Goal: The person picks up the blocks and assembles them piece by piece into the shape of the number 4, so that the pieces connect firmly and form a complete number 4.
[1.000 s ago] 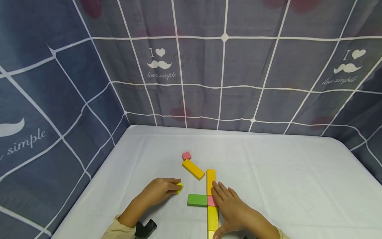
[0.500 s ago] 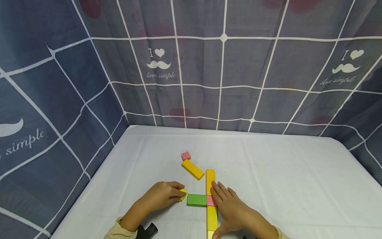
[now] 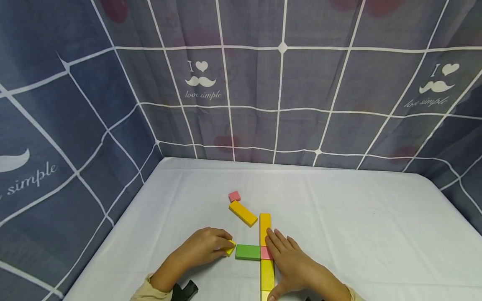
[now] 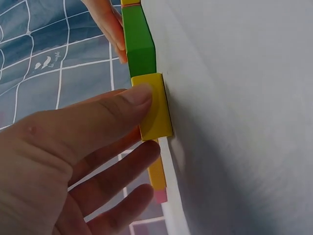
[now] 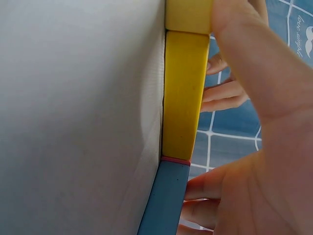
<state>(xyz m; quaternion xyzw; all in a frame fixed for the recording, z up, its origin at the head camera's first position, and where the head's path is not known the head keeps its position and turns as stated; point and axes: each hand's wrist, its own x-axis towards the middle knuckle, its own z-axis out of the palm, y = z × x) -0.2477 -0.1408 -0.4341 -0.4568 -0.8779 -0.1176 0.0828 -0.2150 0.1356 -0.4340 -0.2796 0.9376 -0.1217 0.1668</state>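
My left hand [image 3: 203, 247] pinches a small yellow block [image 4: 155, 117] between thumb and fingers. In the left wrist view that block sits at the outer end of a green block [image 3: 247, 252], apparently touching it. The green block meets a pink block [image 3: 265, 253] in an upright row. Above the pink one lies an orange-yellow block [image 3: 265, 228]; below it come a yellow block [image 3: 267, 275] and a pale yellow block [image 5: 188, 15]. With fingers extended, my right hand [image 3: 293, 267] rests along the row's right side. A blue block [image 5: 165, 198] there is hidden from the head view.
Beyond the row, a loose orange-yellow block [image 3: 243, 213] lies at a slant, with a small pink block [image 3: 234, 196] by its far end. A white cloth [image 3: 357, 217] covers the table. Dark checked curtains [image 3: 256, 83] hang behind and to the left.
My left hand has moved slightly right and toward me, bringing the small yellow block up to the green block's left end. The right hand stays in place on the row.
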